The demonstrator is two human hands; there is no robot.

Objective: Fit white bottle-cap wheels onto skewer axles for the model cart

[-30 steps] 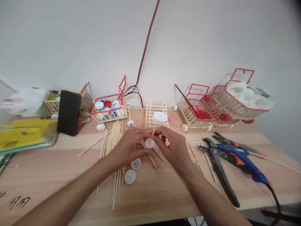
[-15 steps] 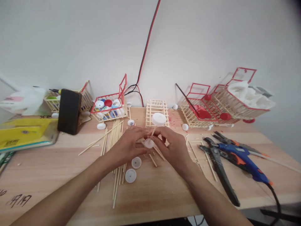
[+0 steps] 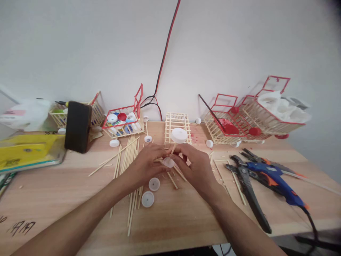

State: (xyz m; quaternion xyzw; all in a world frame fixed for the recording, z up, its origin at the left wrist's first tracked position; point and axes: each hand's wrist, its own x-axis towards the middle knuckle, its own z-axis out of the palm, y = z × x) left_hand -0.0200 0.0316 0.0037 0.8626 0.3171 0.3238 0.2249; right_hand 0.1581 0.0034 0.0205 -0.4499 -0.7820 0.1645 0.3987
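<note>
In the middle of the head view, a thin wooden stick [image 3: 173, 148] stands tilted between my hands. It carries a white bottle cap [image 3: 179, 135] at its upper end, and a second white cap [image 3: 168, 162] is at its lower end. My right hand [image 3: 195, 165] is closed, thumb and forefinger pinching the stick. My left hand [image 3: 146, 161] is curled around the lower cap's left side, its fingertips meeting the right hand's and partly hidden. Just below, two loose white caps [image 3: 147, 199] lie on the wooden table, beside a bundle of wooden sticks [image 3: 130, 156].
Behind my hands stands a small stick frame [image 3: 176, 119]. A red-edged basket of bottle caps [image 3: 122, 122] is left of it, with a phone [image 3: 77, 126] farther left. Several red-edged baskets [image 3: 226, 122], cutting pliers [image 3: 249, 192] and a blue glue gun [image 3: 274, 177] are at right.
The lower cap has tilted slightly between my fingers. Both hands keep nearly the same place and grip.
</note>
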